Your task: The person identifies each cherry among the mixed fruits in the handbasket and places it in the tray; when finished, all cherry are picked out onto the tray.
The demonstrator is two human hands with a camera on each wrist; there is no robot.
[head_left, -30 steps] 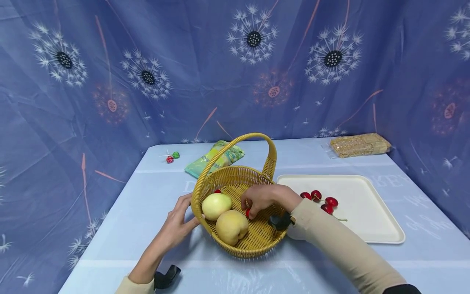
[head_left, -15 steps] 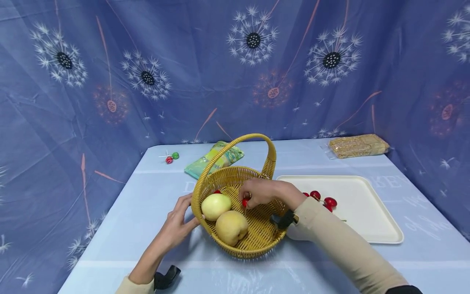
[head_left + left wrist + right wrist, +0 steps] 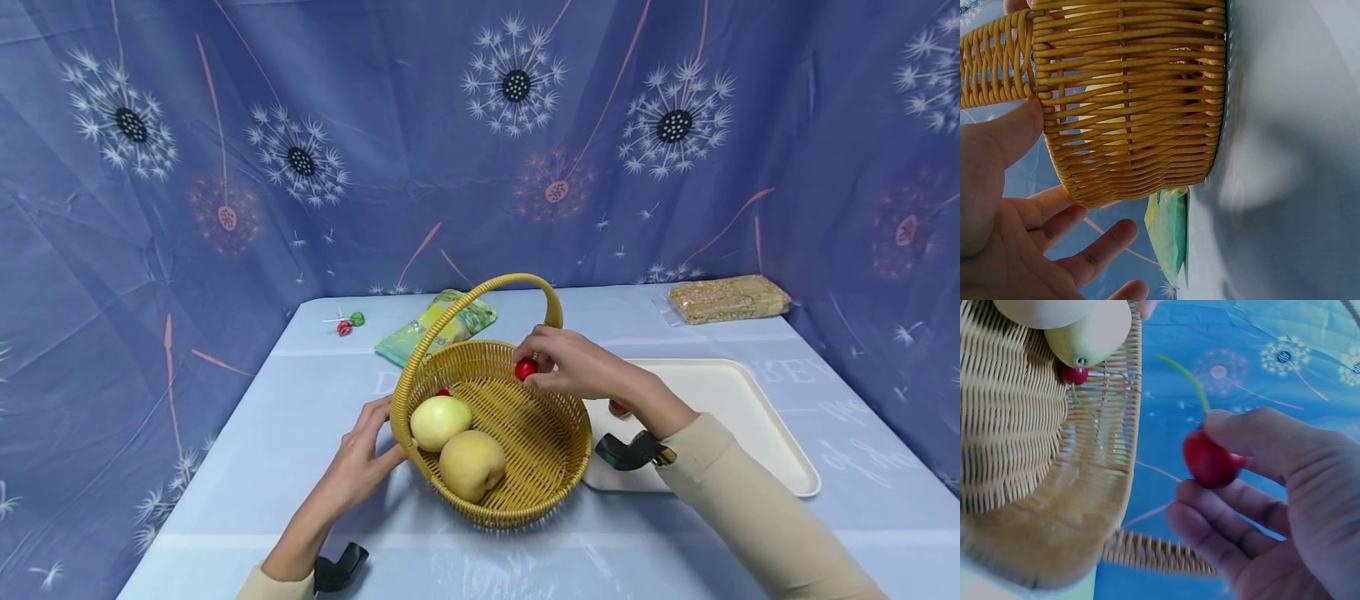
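Observation:
My right hand [image 3: 573, 362] pinches a red cherry [image 3: 1210, 457] with a green stem between thumb and fingers. In the head view it is over the back right rim of the wicker basket [image 3: 536, 454], near the arched handle. Inside the basket lie a pale green pear-like fruit [image 3: 441, 422], a yellow peach-like fruit [image 3: 472, 465] and another cherry [image 3: 1075, 374]. My left hand [image 3: 367, 454] touches the basket's left side at the handle base; its thumb and index finger rest against the wicker, the other fingers stretched out beside it [image 3: 1104, 250].
A cream tray [image 3: 720, 417] stands right of the basket; a cherry [image 3: 619, 408] on it shows beside my right wrist, and my arm hides part of the tray. Behind are a green packet [image 3: 438, 329], two lollipops [image 3: 347, 323] and a wrapped golden snack block [image 3: 727, 300].
My right hand has raised the cherry from inside the basket, up and to the right toward the rim. The left hand has stayed at the basket's side.

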